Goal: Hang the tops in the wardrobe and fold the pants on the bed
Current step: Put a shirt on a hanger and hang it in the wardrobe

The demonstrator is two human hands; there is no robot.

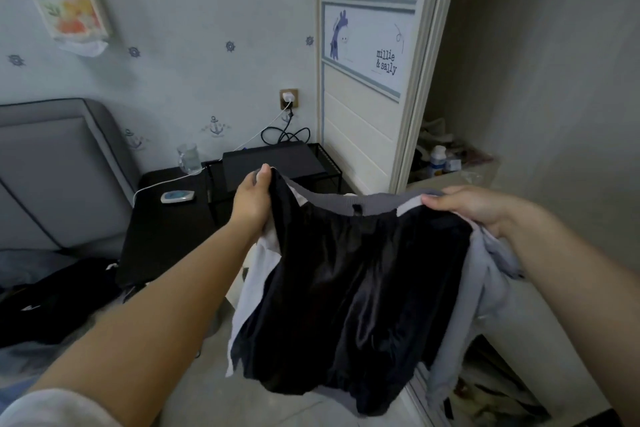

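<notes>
Two grips: left hand (252,196) and right hand (476,206) pinched on jacket (349,288) collar.
Handling: judged light, limp, slippery below the grips.

A black, white and grey top (349,288) was held up by both hands, left hand (251,199) and right hand (474,206), near the open wardrobe (412,80).
</notes>
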